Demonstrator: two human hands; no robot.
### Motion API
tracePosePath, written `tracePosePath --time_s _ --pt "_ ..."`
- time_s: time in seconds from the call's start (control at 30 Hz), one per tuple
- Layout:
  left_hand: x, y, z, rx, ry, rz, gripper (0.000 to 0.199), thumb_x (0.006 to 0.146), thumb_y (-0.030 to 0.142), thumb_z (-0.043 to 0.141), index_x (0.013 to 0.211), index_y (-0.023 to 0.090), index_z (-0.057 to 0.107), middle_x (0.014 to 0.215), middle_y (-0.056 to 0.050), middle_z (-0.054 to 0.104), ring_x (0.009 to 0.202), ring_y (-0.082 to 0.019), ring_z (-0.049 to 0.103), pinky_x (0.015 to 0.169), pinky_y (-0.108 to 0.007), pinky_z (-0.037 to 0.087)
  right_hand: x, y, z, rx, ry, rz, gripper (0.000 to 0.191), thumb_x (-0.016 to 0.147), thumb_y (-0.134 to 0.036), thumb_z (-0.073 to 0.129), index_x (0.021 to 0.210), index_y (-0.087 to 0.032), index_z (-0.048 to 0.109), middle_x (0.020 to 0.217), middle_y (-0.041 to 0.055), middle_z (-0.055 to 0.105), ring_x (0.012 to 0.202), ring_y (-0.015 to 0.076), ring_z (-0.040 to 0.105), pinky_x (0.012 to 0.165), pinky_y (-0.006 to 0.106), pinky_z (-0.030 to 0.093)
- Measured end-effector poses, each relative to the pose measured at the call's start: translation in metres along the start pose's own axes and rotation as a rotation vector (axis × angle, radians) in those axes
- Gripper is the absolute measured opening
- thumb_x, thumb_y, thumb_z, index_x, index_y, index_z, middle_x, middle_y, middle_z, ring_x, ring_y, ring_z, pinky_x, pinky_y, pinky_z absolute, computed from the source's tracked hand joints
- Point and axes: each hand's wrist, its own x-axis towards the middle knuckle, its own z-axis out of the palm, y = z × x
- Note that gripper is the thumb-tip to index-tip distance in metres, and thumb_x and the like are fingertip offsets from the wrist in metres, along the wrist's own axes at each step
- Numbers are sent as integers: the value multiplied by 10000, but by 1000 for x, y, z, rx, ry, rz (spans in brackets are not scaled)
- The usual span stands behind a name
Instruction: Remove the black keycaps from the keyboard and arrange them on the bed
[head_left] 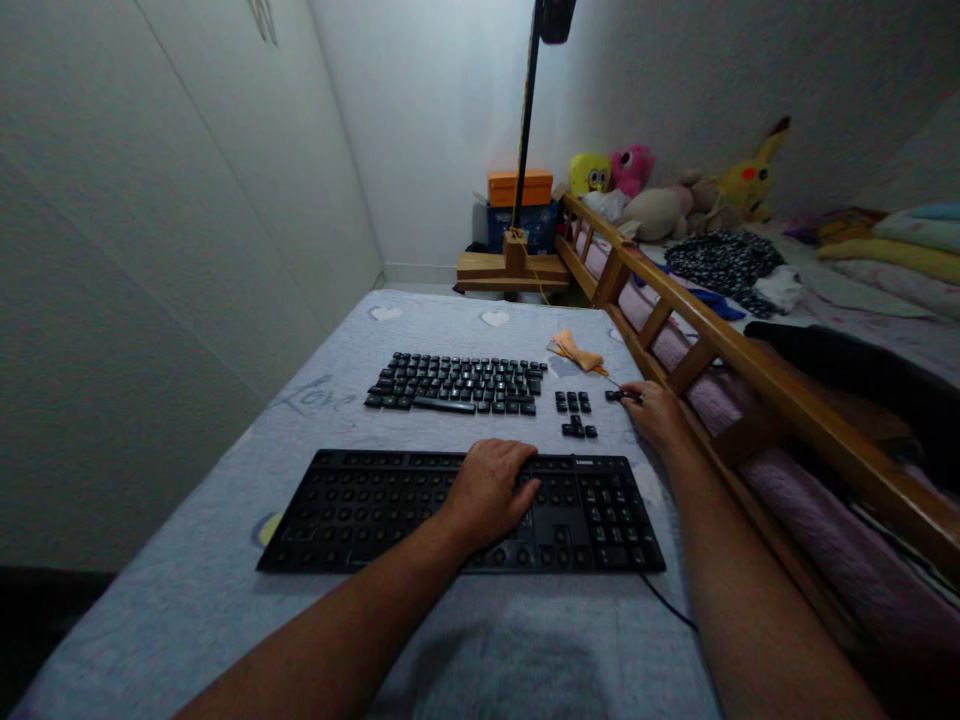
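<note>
A black keyboard (pixel 352 510) lies near me, most of its keys stripped to bare stems, with caps still on the number pad (pixel 616 515). My left hand (pixel 491 495) rests palm down across its middle, fingers spread. Beyond it, loose black keycaps (pixel 465 382) are laid out in keyboard order, with smaller groups (pixel 573 402) to the right. My right hand (pixel 654 412) is at the far right of these, fingertips pinched at a small dark keycap (pixel 622 396). Close by lie an orange cloth-like piece (pixel 577 350) and a thin yellow-ended tool (pixel 601 371), partly covered.
A pale blue patterned sheet (pixel 300 420) covers the surface. Along the right runs a wooden bed rail (pixel 697 320), close to my right arm. The keyboard cable (pixel 667 603) trails off its near right side. A wooden stand (pixel 514 262) and boxes (pixel 520 188) are at the back.
</note>
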Motion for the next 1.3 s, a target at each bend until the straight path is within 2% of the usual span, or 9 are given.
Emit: tracePosePath --time_s 0.6,0.7,0.8,0.9,0.93,1.0,1.1,1.17,1.3 --pt "0 1 -1 -9 -12 -6 327 852 253 649 1166 169 614 1118 -83 695 1060 -269 618 963 -437 460 -1 -2 -3 141 62 6 222 723 -228 630 902 -161 742 886 101 713 798 232 636 756 331 473" --pt "1 1 -2 -7 -15 -14 332 848 256 653 1166 170 616 1119 -86 696 1059 -270 620 963 -436 463 -1 -5 -13 184 124 21 203 725 -285 620 843 -157 724 873 106 698 825 246 628 791 355 472" --pt "1 0 -1 -2 -20 -14 327 845 255 655 1161 178 618 1116 -83 698 1054 -266 623 959 -430 466 -2 -12 -32 236 219 55 238 794 -341 528 787 -165 688 887 106 688 862 247 622 807 364 475" --pt "2 0 -1 2 -25 -9 328 847 258 653 1164 178 616 1111 -84 699 1052 -266 626 953 -428 469 -8 -28 -57 340 272 87 283 838 -326 416 768 -185 652 811 68 675 745 204 613 693 321 488" --pt "2 0 -1 4 -26 -9 328 848 259 652 1163 176 616 1111 -86 698 1053 -269 625 953 -431 469 -12 -35 -66 484 272 100 275 830 -307 408 735 -189 638 777 57 666 700 190 602 654 304 483" --pt "1 0 0 4 -28 -9 325 846 258 654 1159 177 618 1110 -87 698 1054 -269 626 955 -430 469 -23 -51 -81 638 211 82 271 821 -281 404 695 -197 629 737 39 642 681 171 586 627 278 467" --pt "1 0 -1 9 -24 -14 321 848 259 653 1158 184 617 1106 -86 699 1054 -267 627 956 -427 470 -45 -68 -96 659 114 112 291 874 -319 398 702 -207 606 621 1 546 568 140 499 509 249 383" --pt "1 0 -1 14 -21 -11 316 853 263 648 1157 186 616 1103 -86 700 1053 -269 626 951 -429 472 -61 -74 -101 693 -15 113 287 908 -382 415 763 -215 597 573 -29 479 507 130 437 463 248 337" --pt "2 0 -1 15 -21 -3 310 855 260 647 1152 176 619 1101 -89 699 1052 -272 626 947 -432 474 -92 -80 -103 604 -216 73 221 883 -415 528 841 -214 610 632 -28 533 580 142 497 535 257 395"
